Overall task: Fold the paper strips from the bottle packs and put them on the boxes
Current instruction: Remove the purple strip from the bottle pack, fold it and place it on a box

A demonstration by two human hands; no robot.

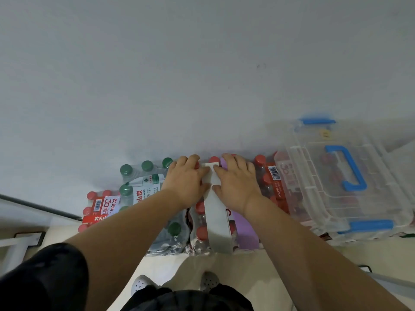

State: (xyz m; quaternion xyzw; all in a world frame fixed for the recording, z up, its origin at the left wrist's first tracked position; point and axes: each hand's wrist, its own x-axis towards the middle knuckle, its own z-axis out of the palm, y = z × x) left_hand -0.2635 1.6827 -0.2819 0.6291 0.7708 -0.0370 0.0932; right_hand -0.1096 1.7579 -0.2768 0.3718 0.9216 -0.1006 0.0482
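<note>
A long white paper strip [217, 218] lies lengthwise over a shrink-wrapped pack of red-capped bottles [200, 232] against the wall. A purple strip [246, 232] lies beside it on the right. My left hand [186, 178] rests palm down on the far end of the white strip, thumb on its left edge. My right hand [238, 180] lies flat on the right, its thumb and forefinger touching the strip's far end, where a short folded flap shows [210, 167].
A pack of green-capped bottles [139, 182] and another red-capped pack [98, 209] sit to the left. Right of my hands stands a clear plastic box with blue handle and clips [336, 182] on more red-capped bottles [269, 180]. White wall ahead; my feet below.
</note>
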